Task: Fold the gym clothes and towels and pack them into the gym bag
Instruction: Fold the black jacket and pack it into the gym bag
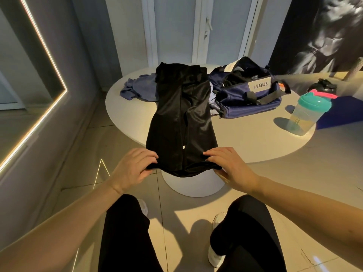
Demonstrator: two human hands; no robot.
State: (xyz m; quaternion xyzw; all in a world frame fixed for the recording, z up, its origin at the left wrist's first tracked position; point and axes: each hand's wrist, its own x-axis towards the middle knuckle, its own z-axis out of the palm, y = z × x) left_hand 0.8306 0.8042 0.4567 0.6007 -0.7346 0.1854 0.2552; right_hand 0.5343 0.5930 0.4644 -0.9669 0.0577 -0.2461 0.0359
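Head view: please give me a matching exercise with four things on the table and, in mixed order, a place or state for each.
Things:
1 black garment
2 gym bag
3 shaker bottle
4 blue cloth

States:
a upright, right side of the table
b pinched by the left hand and the right hand
c crumpled, far left
d open, marked LVQUE

Pairs: 1-b, 2-d, 3-a, 4-c

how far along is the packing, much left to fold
Roughly midway. The gym bag is open, with fabric showing in its mouth. In hand: left hand and right hand grip the near hem of the black garment, spread on the table, not yet folded. Still to do: the blue garment lies crumpled behind it.
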